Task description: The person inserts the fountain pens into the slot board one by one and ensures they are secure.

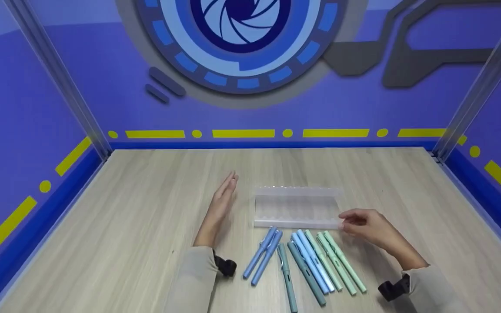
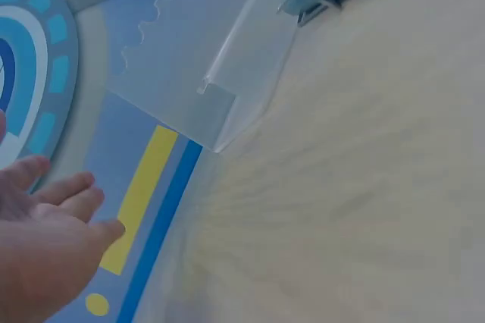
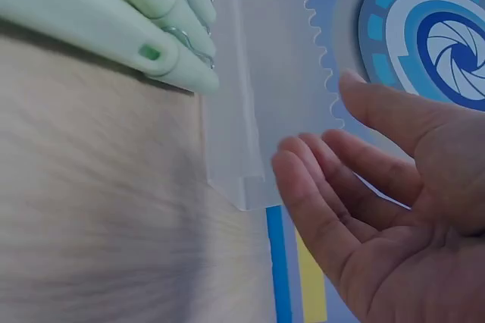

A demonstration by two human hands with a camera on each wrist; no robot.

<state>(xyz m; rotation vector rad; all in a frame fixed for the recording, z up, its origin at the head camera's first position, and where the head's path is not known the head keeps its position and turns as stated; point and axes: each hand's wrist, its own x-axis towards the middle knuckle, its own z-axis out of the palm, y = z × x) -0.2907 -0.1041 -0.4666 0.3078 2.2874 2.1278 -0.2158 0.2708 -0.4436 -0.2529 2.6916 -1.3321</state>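
Head view, clear notched tray [image 1: 296,208] on a wooden table [image 1: 146,195], left hand [image 1: 221,204] straight-fingered at its left, right hand [image 1: 371,227] loosely bent, thumb apart, near its right end, pastel pens [image 1: 307,273] fanned before it.

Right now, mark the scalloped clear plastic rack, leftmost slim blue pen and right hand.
Scalloped clear plastic rack [image 1: 297,205], head view: middle panel.
Leftmost slim blue pen [image 1: 256,257], head view: barrel.
Right hand [image 1: 369,225], head view: back.

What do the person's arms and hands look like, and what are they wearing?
The left sleeve and right sleeve are plain, pale greyish-beige and reach the wrists. There's a small black gadget by each: left gadget, right gadget. The left hand and right hand wear no gloves.
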